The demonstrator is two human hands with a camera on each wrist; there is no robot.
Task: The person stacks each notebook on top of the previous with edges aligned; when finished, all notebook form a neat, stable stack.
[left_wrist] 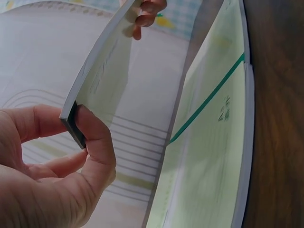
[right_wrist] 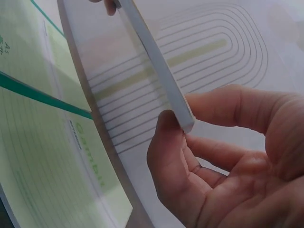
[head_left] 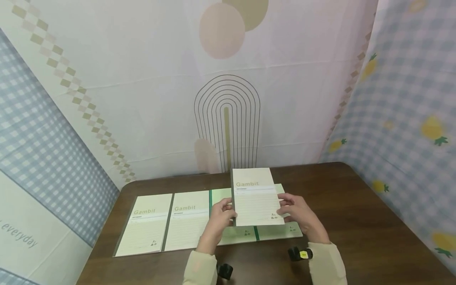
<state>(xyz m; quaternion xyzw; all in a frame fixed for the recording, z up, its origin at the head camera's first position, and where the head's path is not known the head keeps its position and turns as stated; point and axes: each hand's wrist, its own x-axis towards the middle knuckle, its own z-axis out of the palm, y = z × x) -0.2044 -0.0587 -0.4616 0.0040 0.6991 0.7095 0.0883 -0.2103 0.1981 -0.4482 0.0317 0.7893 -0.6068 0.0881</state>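
Both hands hold up a pale cream notebook (head_left: 256, 198) with "Gambit" on its cover and a dark grey spine. My left hand (head_left: 219, 223) pinches the spine edge between thumb and fingers; the dark spine strip shows in the left wrist view between the fingertips (left_wrist: 92, 121). At the opposite edge, my right hand (head_left: 303, 215) pinches the notebook (right_wrist: 159, 66) near its lower corner. Beneath it, two light green notebooks with green spines lie side by side, the left one (head_left: 219, 196) and the right one (head_left: 279, 232), both partly covered from the head view.
Two more cream notebooks with grey spines, one at the far left (head_left: 142, 229) and one beside it (head_left: 185, 225), continue the row on the dark wooden table (head_left: 356, 237). A patterned cloth (head_left: 160, 99) hangs behind the table; checked cloth (head_left: 402, 118) hangs at the right.
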